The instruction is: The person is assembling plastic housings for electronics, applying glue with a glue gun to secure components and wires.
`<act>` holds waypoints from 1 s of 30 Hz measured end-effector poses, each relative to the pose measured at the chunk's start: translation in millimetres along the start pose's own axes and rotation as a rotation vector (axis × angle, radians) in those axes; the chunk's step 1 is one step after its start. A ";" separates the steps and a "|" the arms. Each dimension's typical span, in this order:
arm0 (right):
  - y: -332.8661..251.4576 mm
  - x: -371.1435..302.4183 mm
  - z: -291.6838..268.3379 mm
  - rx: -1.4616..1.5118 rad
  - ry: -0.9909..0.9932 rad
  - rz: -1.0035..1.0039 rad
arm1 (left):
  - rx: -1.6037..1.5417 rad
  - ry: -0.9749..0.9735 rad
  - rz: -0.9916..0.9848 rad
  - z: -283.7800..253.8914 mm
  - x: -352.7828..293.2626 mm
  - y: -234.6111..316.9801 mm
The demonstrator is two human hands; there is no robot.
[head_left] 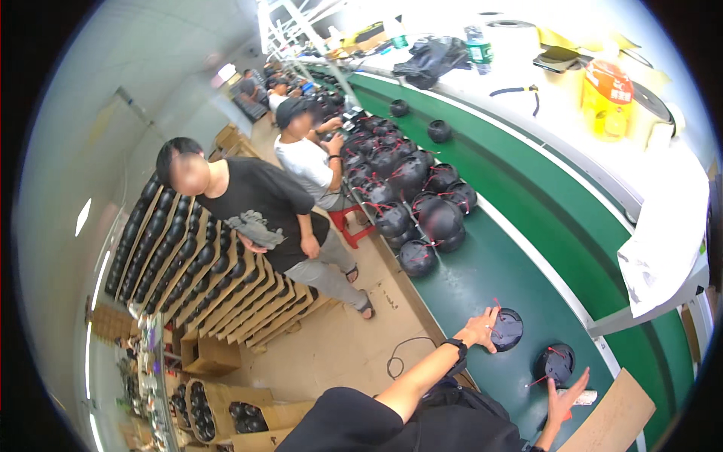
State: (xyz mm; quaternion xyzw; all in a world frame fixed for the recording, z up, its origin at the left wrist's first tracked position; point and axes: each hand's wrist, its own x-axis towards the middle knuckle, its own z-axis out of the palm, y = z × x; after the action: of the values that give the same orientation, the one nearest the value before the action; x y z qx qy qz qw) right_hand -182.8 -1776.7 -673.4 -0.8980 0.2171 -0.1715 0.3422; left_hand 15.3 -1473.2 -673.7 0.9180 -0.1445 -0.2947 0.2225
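On the green bench, my left hand (480, 329) has its thumb and fingers around the near-left edge of a black round housing (508, 331). A thin red wire sticks up from that piece. My right hand (566, 398) is open, its fingers spread, just beside a second black round housing (557, 363) that also trails a red wire. Next to the right palm lies a small white packet (586, 396) with something red by it; part of it is hidden by the hand.
Many black domes with red wires (410, 177) crowd the bench (482, 256) farther up. A cardboard sheet (611, 414) lies at lower right. Beyond a rail runs a green belt (520, 173), with an orange drink bottle (606, 98) above. Two people stand or sit left of the bench.
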 end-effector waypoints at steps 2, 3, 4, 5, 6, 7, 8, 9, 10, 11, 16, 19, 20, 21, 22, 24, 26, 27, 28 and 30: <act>-2.8 11.3 13.3 -0.035 -0.085 -0.044 | -0.007 0.021 -0.019 8.0 -3.8 9.0; -6.5 13.7 18.1 -0.072 -0.167 -0.007 | -0.026 0.058 -0.076 16.7 -6.1 14.8; -7.8 13.2 19.2 -0.116 -0.245 0.041 | -0.043 0.086 -0.126 25.5 -9.8 23.1; -6.9 15.8 22.6 -0.071 -0.258 0.004 | -0.045 0.096 -0.172 30.1 -13.6 25.3; -2.5 24.6 25.5 -0.030 -0.261 -0.030 | -0.041 0.076 -0.142 35.6 -17.8 25.2; -7.2 30.3 29.4 -0.048 -0.268 -0.071 | -0.082 0.133 -0.177 39.2 -21.2 19.4; -16.6 31.0 34.6 -0.070 -0.272 -0.106 | -0.122 0.184 -0.208 40.8 -23.9 15.3; -22.1 30.2 40.3 -0.130 -0.269 -0.090 | -0.114 0.151 -0.237 36.0 -26.7 17.9; -28.7 31.4 46.1 -0.188 -0.275 -0.086 | -0.110 0.129 -0.276 28.9 -30.3 19.9; -33.3 35.0 49.2 -0.190 -0.303 -0.042 | -0.104 0.123 -0.277 25.4 -30.8 21.1; -41.5 46.0 53.2 -0.167 -0.338 -0.080 | -0.138 0.145 -0.240 33.7 -31.1 17.6; -43.9 53.7 60.8 -0.186 -0.356 -0.106 | -0.184 0.273 -0.161 42.0 -32.5 11.6; -41.5 54.2 60.0 -0.176 -0.344 -0.138 | -0.200 0.260 -0.167 45.1 -33.1 13.8; -44.4 55.3 57.7 -0.168 -0.377 -0.117 | -0.231 0.264 -0.172 41.5 -32.3 15.3; -42.7 54.2 56.5 -0.180 -0.390 -0.112 | -0.259 0.264 -0.172 41.1 -32.6 15.2; -40.6 51.7 58.1 -0.144 -0.371 -0.123 | -0.343 0.349 -0.184 42.6 -31.9 9.6; -36.9 48.9 62.5 -0.132 -0.383 -0.119 | -0.513 0.438 -0.207 53.6 -24.5 -5.8; -33.9 46.5 72.6 -0.067 -0.379 -0.116 | -0.525 0.478 -0.212 57.7 -23.3 -16.5; -29.6 41.2 79.3 -0.004 -0.372 -0.102 | -0.534 0.507 -0.216 61.0 -25.3 -23.2; -22.8 30.6 91.4 0.139 -0.395 -0.092 | -0.467 0.463 -0.206 62.9 -30.1 -39.6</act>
State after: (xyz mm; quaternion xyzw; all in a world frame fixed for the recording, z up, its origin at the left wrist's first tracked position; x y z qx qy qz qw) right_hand -108.9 -1727.5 -717.5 -0.8973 0.0924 -0.0221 0.4311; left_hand -41.1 -1447.6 -724.6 0.8947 0.0746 -0.1245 0.4225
